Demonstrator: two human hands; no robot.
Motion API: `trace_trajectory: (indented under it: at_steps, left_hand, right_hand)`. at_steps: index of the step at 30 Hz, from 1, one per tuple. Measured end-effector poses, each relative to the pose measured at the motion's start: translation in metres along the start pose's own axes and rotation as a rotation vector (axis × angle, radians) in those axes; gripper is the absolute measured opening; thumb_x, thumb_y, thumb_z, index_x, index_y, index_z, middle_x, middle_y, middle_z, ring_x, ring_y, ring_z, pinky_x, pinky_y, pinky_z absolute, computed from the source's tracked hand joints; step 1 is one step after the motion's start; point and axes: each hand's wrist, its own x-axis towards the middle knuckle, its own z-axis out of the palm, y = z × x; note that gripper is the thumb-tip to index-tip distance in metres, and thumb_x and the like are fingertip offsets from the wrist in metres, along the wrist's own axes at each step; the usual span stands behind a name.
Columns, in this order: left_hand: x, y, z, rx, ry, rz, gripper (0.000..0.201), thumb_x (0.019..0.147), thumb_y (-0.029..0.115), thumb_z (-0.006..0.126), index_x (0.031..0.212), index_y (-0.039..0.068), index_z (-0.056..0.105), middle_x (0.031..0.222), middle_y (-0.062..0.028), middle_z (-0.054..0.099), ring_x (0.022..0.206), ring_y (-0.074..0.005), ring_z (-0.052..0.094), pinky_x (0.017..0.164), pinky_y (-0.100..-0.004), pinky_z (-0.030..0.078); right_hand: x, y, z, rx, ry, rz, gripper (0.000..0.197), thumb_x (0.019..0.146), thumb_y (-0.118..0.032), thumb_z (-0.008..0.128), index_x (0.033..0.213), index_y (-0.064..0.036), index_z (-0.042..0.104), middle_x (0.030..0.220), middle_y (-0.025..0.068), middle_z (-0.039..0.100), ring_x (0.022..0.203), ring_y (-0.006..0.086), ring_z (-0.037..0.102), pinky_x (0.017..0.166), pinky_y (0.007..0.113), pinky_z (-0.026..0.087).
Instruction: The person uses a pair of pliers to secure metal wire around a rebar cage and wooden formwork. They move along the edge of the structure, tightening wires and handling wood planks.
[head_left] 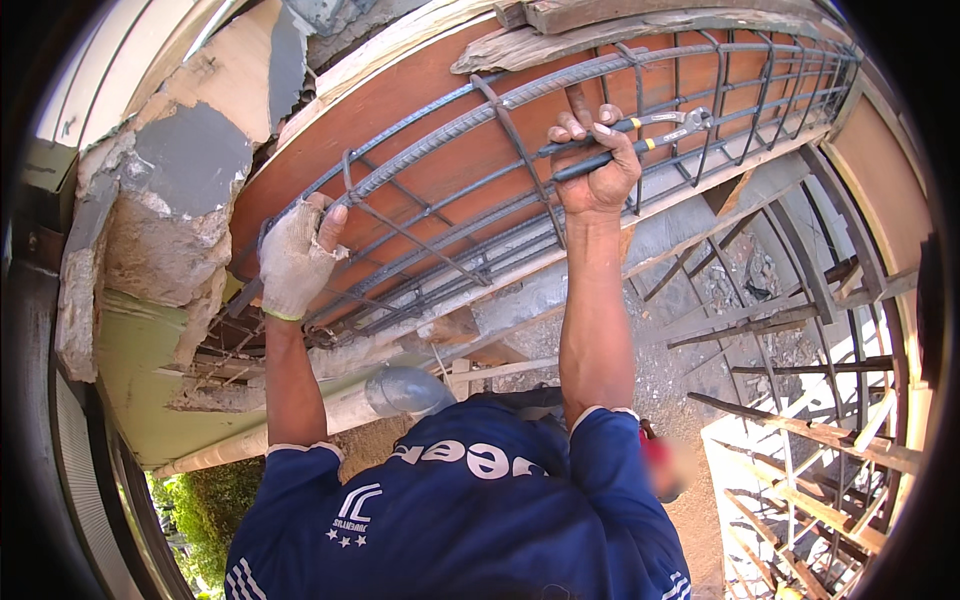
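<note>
My left hand (298,262), in a white knit glove that leaves the fingertips bare, closes around a steel bar near the left end of a rebar cage (425,142). In my right hand (602,170) is a pair of end-cutting nippers (684,122) with black handles and yellow bands. The handles lie across the palm and the metal head points right, in front of the cage. One finger of that hand stretches up toward the bars. Square stirrups (508,125) cross the long ribbed bars, and a reddish-brown form board (440,115) stands behind them.
Broken concrete (175,170) juts out at the left. Weathered planks (590,45) run along the top. Below the cage are a grey pipe (408,390) and a wooden beam. Timber scaffolding (800,430) stands at lower right, and another person with red headwear (655,452) is below.
</note>
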Motion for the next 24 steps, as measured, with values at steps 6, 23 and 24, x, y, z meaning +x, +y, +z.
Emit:
trace_trajectory:
  at_steps: [6,23,24]
  left_hand:
    - [-0.008,-0.016,0.009,0.231,0.228,0.24,0.031,0.101,0.035,0.058,0.103,0.005,0.065,0.084,-0.0093,0.062,0.072,-0.0206,0.062,0.068,-0.0334,0.051]
    - [-0.01,-0.03,0.013,0.526,0.187,0.083,0.064,0.093,0.066,0.051,0.093,0.004,0.07,0.074,-0.0152,0.068,0.074,-0.0334,0.07,0.068,-0.0465,0.054]
    - [-0.001,-0.026,0.018,0.524,0.196,0.122,0.064,0.093,0.065,0.052,0.093,0.004,0.07,0.074,-0.0152,0.068,0.073,-0.0331,0.07,0.067,-0.0463,0.054]
  right_hand:
    - [-0.005,0.003,0.008,-0.029,-0.011,0.037,0.015,0.081,0.002,0.059,0.095,-0.0048,0.059,0.112,0.0149,0.054,0.081,0.0194,0.049,0.077,0.035,0.047]
    - [-0.154,0.025,0.021,-0.82,-0.016,0.184,0.011,0.091,-0.004,0.058,0.099,-0.0052,0.051,0.081,0.009,0.051,0.069,0.0121,0.051,0.063,0.03,0.049]
    - [-0.169,0.023,0.018,-0.939,0.059,0.299,0.015,0.09,-0.003,0.059,0.103,-0.0047,0.051,0.083,0.0079,0.052,0.07,0.0111,0.051,0.063,0.027,0.048]
